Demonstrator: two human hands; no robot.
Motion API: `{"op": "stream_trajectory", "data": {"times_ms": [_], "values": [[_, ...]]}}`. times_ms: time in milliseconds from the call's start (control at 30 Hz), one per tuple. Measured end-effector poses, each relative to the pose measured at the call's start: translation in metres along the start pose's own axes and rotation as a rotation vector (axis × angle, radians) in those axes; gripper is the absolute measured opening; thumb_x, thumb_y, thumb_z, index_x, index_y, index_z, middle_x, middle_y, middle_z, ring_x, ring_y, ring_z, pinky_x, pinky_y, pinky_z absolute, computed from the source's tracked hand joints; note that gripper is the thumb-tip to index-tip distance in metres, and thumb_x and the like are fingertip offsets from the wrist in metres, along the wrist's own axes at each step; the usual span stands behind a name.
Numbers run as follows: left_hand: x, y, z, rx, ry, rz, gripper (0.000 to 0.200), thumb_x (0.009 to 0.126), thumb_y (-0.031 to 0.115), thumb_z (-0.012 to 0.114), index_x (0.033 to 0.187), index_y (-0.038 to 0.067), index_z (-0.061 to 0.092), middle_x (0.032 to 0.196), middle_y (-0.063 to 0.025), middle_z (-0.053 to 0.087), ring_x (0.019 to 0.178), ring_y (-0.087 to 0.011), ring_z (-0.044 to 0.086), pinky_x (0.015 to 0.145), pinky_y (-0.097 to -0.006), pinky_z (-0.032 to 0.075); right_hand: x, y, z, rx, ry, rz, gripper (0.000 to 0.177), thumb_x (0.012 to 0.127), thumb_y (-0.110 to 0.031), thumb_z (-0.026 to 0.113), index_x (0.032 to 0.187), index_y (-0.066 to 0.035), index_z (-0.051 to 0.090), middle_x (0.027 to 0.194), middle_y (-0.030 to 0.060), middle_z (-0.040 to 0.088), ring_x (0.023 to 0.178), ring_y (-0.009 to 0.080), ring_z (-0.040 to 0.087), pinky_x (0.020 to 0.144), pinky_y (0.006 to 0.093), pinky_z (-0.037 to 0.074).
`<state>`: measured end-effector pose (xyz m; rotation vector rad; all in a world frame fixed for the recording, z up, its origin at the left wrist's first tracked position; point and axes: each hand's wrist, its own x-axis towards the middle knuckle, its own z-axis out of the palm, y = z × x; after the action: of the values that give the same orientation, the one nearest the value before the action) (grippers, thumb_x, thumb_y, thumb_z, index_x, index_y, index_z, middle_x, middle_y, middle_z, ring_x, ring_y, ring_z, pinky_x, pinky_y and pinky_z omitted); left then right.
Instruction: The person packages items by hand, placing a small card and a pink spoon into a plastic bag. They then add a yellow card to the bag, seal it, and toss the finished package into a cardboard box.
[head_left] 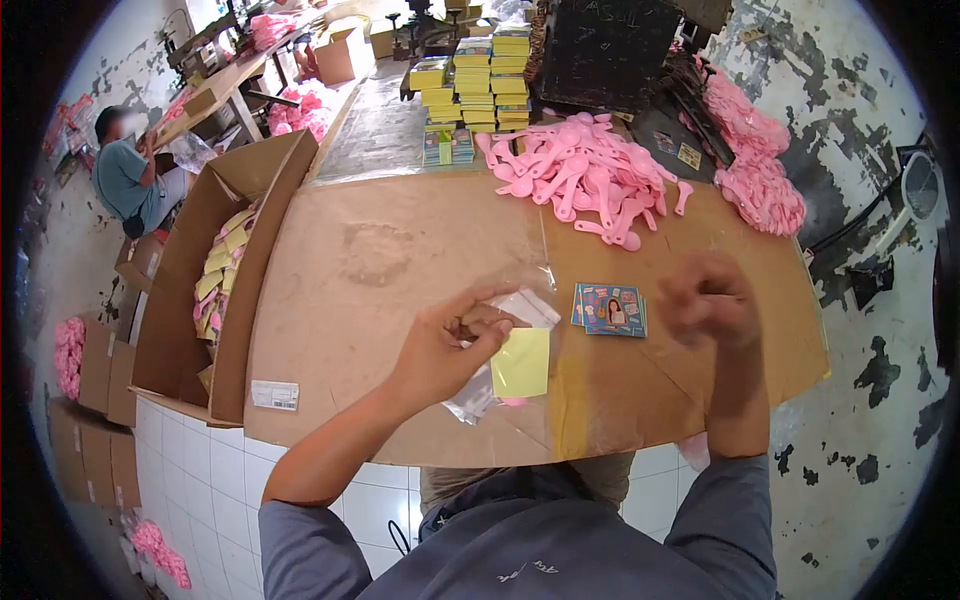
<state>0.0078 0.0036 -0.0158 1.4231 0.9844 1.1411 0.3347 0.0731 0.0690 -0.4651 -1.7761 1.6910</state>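
My left hand (455, 345) is closed, thumb against fingers, on a transparent plastic bag (537, 306) over the cardboard table top. A pale yellow card (521, 364) shows at the bag, and a bit of pink peeks out below it. My right hand (709, 300) hangs above the right side of the table, smeared by motion, its fingers seemingly curled; what it may hold does not show. Just left of it lies a small stack of blue printed cards (613, 310). Farther back spreads a heap of pink plastic spoons (590, 175).
A long cardboard box (268, 290) holding yellow-and-pink packs stands along the left edge. Tall card stacks (473, 85) rise at the back, near a dark board (610, 50). More pink pieces (762, 190) pile up at right. Another person (135, 175) sits at far left.
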Motion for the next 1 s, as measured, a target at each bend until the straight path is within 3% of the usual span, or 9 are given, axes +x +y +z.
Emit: {"op": "stream_trajectory", "data": {"times_ms": [67, 133, 333, 433, 600, 667, 733, 933, 1000], "values": [[0.001, -0.001, -0.001, -0.099, 0.015, -0.011, 0.042, 0.099, 0.001, 0.063, 0.140, -0.003, 0.057, 0.106, -0.0143, 0.077, 0.098, -0.0128, 0.072, 0.085, -0.0270, 0.056, -0.031, 0.005, -0.046, 0.161, -0.037, -0.114, 0.009, 0.090, -0.004, 0.068, 0.093, -0.001, 0.060, 0.067, 0.0060, 0.057, 0.047, 0.0119, 0.054, 0.043, 0.0265, 0.043], [0.002, -0.004, -0.001, -0.125, 0.024, 0.001, 0.041, 0.100, 0.001, 0.063, 0.140, -0.003, 0.056, 0.106, -0.0148, 0.077, 0.097, -0.0129, 0.072, 0.085, -0.0269, 0.056, -0.058, 0.013, -0.106, 0.400, 0.017, -0.131, 0.015, 0.091, 0.003, 0.061, 0.106, 0.004, 0.062, 0.081, 0.0097, 0.065, 0.064, 0.0164, 0.065, 0.057, 0.0288, 0.052], [0.004, -0.003, 0.000, -0.075, 0.073, -0.033, 0.038, 0.103, 0.003, 0.061, 0.139, -0.004, 0.056, 0.106, -0.0161, 0.077, 0.099, -0.0139, 0.072, 0.089, -0.0275, 0.056, -0.108, 0.075, -0.197, -1.997, 0.814, 0.160, 0.046, 0.093, 0.010, 0.050, 0.137, -0.002, 0.059, 0.135, 0.0133, 0.063, 0.126, 0.0242, 0.060, 0.108, 0.0399, 0.046], [0.005, -0.004, 0.002, -0.061, 0.107, 0.006, 0.036, 0.104, 0.006, 0.060, 0.139, -0.004, 0.057, 0.106, -0.0161, 0.077, 0.099, -0.0141, 0.072, 0.090, -0.0285, 0.056, -0.071, 0.050, -0.138, -1.809, 0.894, 0.106, 0.054, 0.091, 0.010, 0.052, 0.142, -0.007, 0.057, 0.146, 0.0175, 0.055, 0.134, 0.0257, 0.054, 0.114, 0.0437, 0.040], [0.006, -0.009, -0.001, -0.098, 0.078, -0.004, 0.037, 0.104, 0.008, 0.061, 0.138, -0.005, 0.057, 0.112, -0.0171, 0.076, 0.104, -0.0162, 0.071, 0.092, -0.0297, 0.056, -0.059, 0.047, -0.204, -0.404, 0.376, 0.196, 0.058, 0.088, 0.007, 0.055, 0.145, -0.006, 0.053, 0.152, 0.0214, 0.049, 0.143, 0.0365, 0.043, 0.119, 0.0448, 0.034], [0.005, -0.012, 0.000, -0.114, 0.087, -0.023, 0.035, 0.104, 0.009, 0.061, 0.135, -0.006, 0.059, 0.114, -0.0173, 0.075, 0.105, -0.0170, 0.071, 0.093, -0.0302, 0.056, -0.060, 0.059, -0.219, -0.929, 0.483, 0.305, 0.056, 0.089, 0.003, 0.059, 0.144, -0.004, 0.054, 0.150, 0.0205, 0.051, 0.142, 0.0373, 0.045, 0.118, 0.0435, 0.036], [0.006, -0.013, -0.001, -0.092, 0.103, -0.043, 0.032, 0.104, 0.009, 0.061, 0.131, -0.006, 0.062, 0.115, -0.0172, 0.075, 0.106, -0.0176, 0.070, 0.095, -0.0306, 0.055, -0.064, 0.078, -0.212, -2.428, 0.771, 0.429, 0.051, 0.090, -0.002, 0.063, 0.141, -0.003, 0.057, 0.147, 0.0190, 0.055, 0.140, 0.0352, 0.050, 0.117, 0.0432, 0.037], [0.008, -0.013, -0.001, -0.100, 0.078, -0.073, 0.025, 0.104, 0.010, 0.062, 0.121, -0.006, 0.068, 0.112, -0.0148, 0.075, 0.104, -0.0171, 0.070, 0.096, -0.0310, 0.055, -0.013, 0.046, -0.131, -1.400, 0.647, -0.107, 0.044, 0.089, -0.006, 0.065, 0.134, -0.004, 0.063, 0.132, 0.0159, 0.066, 0.134, 0.0299, 0.056, 0.112, 0.0407, 0.041], [0.007, -0.014, -0.002, -0.077, 0.074, -0.085, 0.026, 0.104, 0.011, 0.063, 0.123, -0.005, 0.068, 0.112, -0.0145, 0.075, 0.104, -0.0164, 0.070, 0.094, -0.0307, 0.055, 0.006, 0.043, -0.079, -1.031, 0.554, 0.056, 0.044, 0.089, -0.007, 0.066, 0.133, -0.005, 0.064, 0.129, 0.0108, 0.067, 0.120, 0.0220, 0.062, 0.101, 0.0353, 0.047]]}}
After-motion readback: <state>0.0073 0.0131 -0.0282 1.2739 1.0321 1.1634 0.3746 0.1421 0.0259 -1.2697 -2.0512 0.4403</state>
